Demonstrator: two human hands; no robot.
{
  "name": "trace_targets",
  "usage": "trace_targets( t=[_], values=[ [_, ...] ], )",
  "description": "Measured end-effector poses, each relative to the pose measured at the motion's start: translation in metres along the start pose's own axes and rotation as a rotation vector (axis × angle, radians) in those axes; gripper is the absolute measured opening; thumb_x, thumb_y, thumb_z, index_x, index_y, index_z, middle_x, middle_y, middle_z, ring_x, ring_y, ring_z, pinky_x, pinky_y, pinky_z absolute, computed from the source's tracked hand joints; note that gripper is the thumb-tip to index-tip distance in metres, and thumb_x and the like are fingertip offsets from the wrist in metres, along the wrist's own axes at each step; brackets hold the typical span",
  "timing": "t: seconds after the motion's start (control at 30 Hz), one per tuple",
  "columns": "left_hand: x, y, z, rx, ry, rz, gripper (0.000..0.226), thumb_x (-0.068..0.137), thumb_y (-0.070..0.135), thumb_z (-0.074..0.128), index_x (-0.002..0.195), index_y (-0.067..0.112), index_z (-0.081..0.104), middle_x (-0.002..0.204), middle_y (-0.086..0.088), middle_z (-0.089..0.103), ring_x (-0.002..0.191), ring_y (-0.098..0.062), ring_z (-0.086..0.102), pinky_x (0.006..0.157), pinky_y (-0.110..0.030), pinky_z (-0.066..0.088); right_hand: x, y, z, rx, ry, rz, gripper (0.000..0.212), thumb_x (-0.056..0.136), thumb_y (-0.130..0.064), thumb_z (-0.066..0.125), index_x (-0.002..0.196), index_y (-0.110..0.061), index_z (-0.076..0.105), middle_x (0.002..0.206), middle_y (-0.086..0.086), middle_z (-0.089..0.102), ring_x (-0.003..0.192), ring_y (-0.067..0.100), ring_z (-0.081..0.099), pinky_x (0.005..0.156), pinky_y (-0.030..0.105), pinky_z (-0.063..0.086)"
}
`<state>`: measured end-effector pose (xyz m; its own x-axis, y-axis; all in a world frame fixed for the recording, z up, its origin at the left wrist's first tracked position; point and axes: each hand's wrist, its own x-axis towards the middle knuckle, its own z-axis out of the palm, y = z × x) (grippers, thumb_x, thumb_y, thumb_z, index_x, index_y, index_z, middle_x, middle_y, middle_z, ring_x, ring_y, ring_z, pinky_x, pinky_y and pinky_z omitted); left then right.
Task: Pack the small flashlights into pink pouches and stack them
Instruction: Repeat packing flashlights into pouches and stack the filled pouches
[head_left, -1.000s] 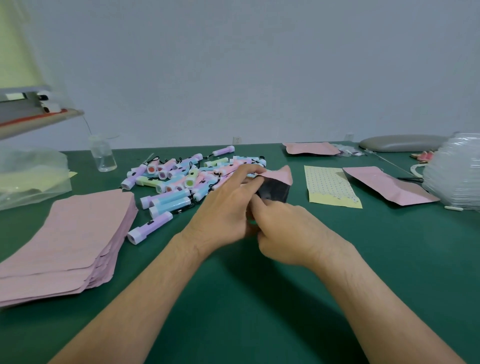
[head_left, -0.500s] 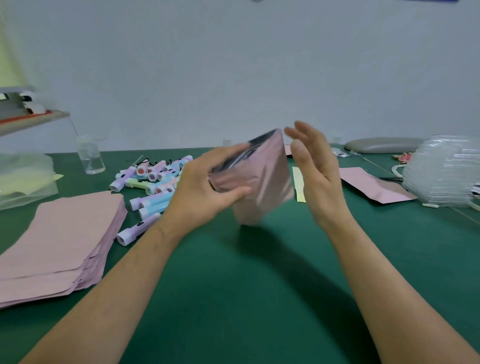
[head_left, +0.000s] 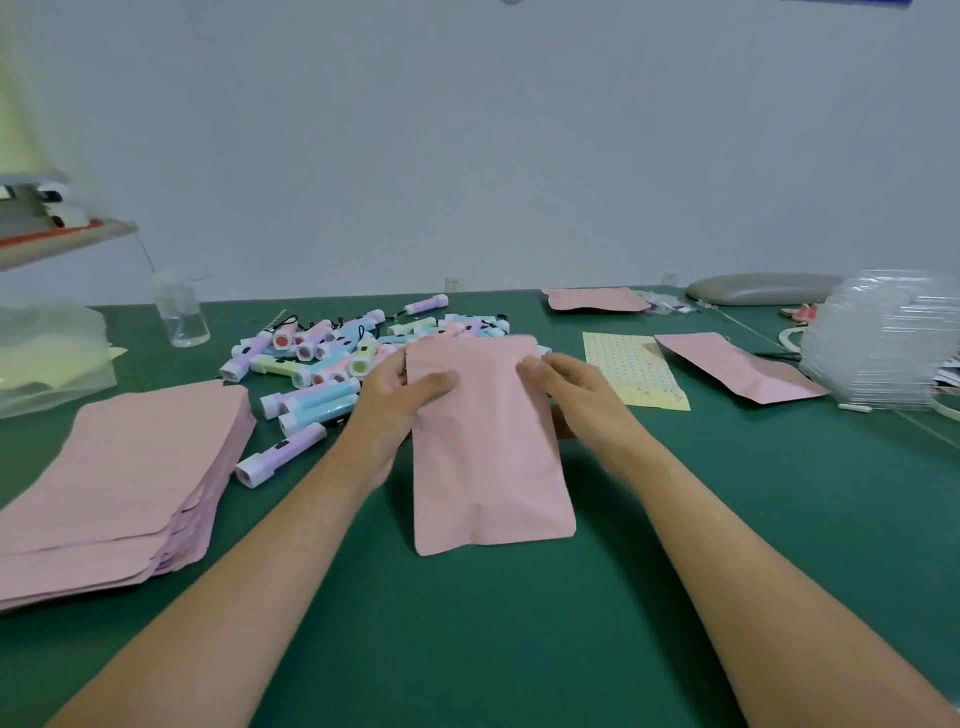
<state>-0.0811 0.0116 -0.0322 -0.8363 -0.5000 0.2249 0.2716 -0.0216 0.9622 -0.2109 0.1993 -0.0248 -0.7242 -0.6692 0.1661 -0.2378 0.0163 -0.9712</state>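
Pinches pink pouch (head_left: 488, 457) by its upper edges: left side with left hand (head_left: 397, 402), right side with right hand (head_left: 584, 402), thumbs on the front. Holds it over the green surface (head_left: 467, 634). Just beyond left hand, loose flashlights (head_left: 332, 358); farther left, stack of flat pouches (head_left: 119, 478).

On the green tabletop (head_left: 467, 639) a clear bottle (head_left: 182, 318) stands at the far left, a yellow dotted sheet (head_left: 631, 371) lies flat right of centre, and clear plastic packaging (head_left: 883, 345) is stacked at the right edge

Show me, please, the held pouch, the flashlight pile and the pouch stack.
Held pouch (head_left: 488, 457), head view, its front face.
Flashlight pile (head_left: 337, 364), head view, a flashlight mid-pile.
Pouch stack (head_left: 119, 467), head view, top pouch.
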Motion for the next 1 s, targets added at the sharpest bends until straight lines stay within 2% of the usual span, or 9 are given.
trace_targets(
  t=[0.17, 0.23, 0.37, 0.43, 0.5, 0.63, 0.83, 0.9, 1.0],
  values=[
    [0.004, -0.019, -0.009, 0.051, -0.025, -0.103, 0.046, 0.090, 0.008, 0.077, 0.134, 0.017, 0.066, 0.117, -0.006, 0.078, 0.110, -0.029, 0.075, 0.088, -0.035, 0.060, 0.002, 0.011, 0.004, 0.059, -0.029, 0.032, 0.026, 0.102, -0.044, 0.062, 0.085, -0.027, 0.072, 0.090, 0.000, 0.076, 0.075, 0.014, 0.071, 0.061, 0.024, 0.054],
    [0.004, -0.020, -0.009, 0.059, -0.044, -0.104, 0.056, 0.088, 0.008, 0.079, 0.140, 0.020, 0.062, 0.119, -0.005, 0.078, 0.110, -0.026, 0.075, 0.090, -0.036, 0.059, 0.004, 0.015, 0.006, 0.056, -0.027, 0.003, 0.021, 0.101, -0.039, 0.064, 0.091, -0.023, 0.072, 0.092, 0.003, 0.077, 0.077, 0.014, 0.071, 0.064, 0.022, 0.054],
    [0.005, -0.019, -0.010, 0.087, -0.024, -0.115, 0.067, 0.075, 0.033, 0.088, 0.137, 0.028, 0.064, 0.121, 0.000, 0.077, 0.111, -0.020, 0.074, 0.090, -0.030, 0.059, 0.007, 0.018, 0.008, 0.047, -0.032, 0.001, 0.022, 0.099, -0.030, 0.068, 0.099, -0.008, 0.070, 0.096, 0.011, 0.077, 0.078, 0.019, 0.071, 0.069, 0.029, 0.057],
    [0.005, -0.019, -0.010, 0.135, 0.035, -0.116, 0.063, 0.069, 0.044, 0.093, 0.128, 0.036, 0.071, 0.127, 0.003, 0.074, 0.114, -0.018, 0.072, 0.097, -0.036, 0.058, 0.007, 0.019, 0.007, 0.045, -0.052, 0.021, 0.022, 0.096, -0.026, 0.072, 0.089, -0.006, 0.068, 0.089, 0.010, 0.073, 0.074, 0.021, 0.068, 0.067, 0.033, 0.055],
    [0.006, -0.022, -0.009, 0.218, 0.063, -0.098, 0.051, 0.072, 0.046, 0.094, 0.119, 0.041, 0.074, 0.130, 0.008, 0.070, 0.118, -0.015, 0.068, 0.102, -0.037, 0.057, 0.008, 0.021, 0.007, 0.035, -0.058, 0.030, 0.024, 0.093, -0.026, 0.076, 0.084, -0.005, 0.066, 0.086, 0.012, 0.068, 0.073, 0.022, 0.065, 0.067, 0.036, 0.054],
    [0.005, -0.024, -0.008, 0.247, 0.063, -0.087, 0.048, 0.075, 0.042, 0.093, 0.119, 0.040, 0.075, 0.129, 0.007, 0.071, 0.118, -0.014, 0.068, 0.104, -0.040, 0.056, 0.008, 0.023, 0.006, 0.016, -0.062, 0.025, 0.027, 0.093, -0.029, 0.077, 0.095, -0.002, 0.073, 0.097, 0.019, 0.076, 0.077, 0.023, 0.071, 0.070, 0.038, 0.057],
    [0.004, -0.026, -0.007, 0.317, 0.069, -0.060, 0.046, 0.076, 0.046, 0.091, 0.118, 0.042, 0.073, 0.136, 0.017, 0.063, 0.129, -0.007, 0.055, 0.103, -0.028, 0.049, 0.009, 0.025, 0.009, -0.027, -0.008, 0.027, 0.023, 0.096, -0.025, 0.074, 0.094, -0.002, 0.073, 0.090, 0.013, 0.077, 0.071, 0.017, 0.070, 0.063, 0.028, 0.054],
    [0.004, -0.026, -0.008, 0.279, 0.064, -0.072, 0.047, 0.077, 0.043, 0.091, 0.120, 0.039, 0.073, 0.131, 0.011, 0.069, 0.122, -0.010, 0.064, 0.101, -0.030, 0.053, 0.008, 0.024, 0.008, -0.014, 0.015, 0.023, 0.023, 0.096, -0.023, 0.074, 0.092, 0.000, 0.071, 0.087, 0.014, 0.077, 0.070, 0.018, 0.069, 0.064, 0.029, 0.054],
    [0.005, -0.026, -0.010, 0.170, 0.053, -0.102, 0.046, 0.085, 0.033, 0.087, 0.127, 0.029, 0.070, 0.111, 0.004, 0.080, 0.105, -0.016, 0.076, 0.093, -0.032, 0.059, 0.008, 0.024, 0.005, 0.013, 0.042, 0.026, 0.018, 0.096, -0.022, 0.073, 0.089, -0.005, 0.073, 0.082, 0.004, 0.077, 0.069, 0.014, 0.069, 0.064, 0.026, 0.054]
  ],
)
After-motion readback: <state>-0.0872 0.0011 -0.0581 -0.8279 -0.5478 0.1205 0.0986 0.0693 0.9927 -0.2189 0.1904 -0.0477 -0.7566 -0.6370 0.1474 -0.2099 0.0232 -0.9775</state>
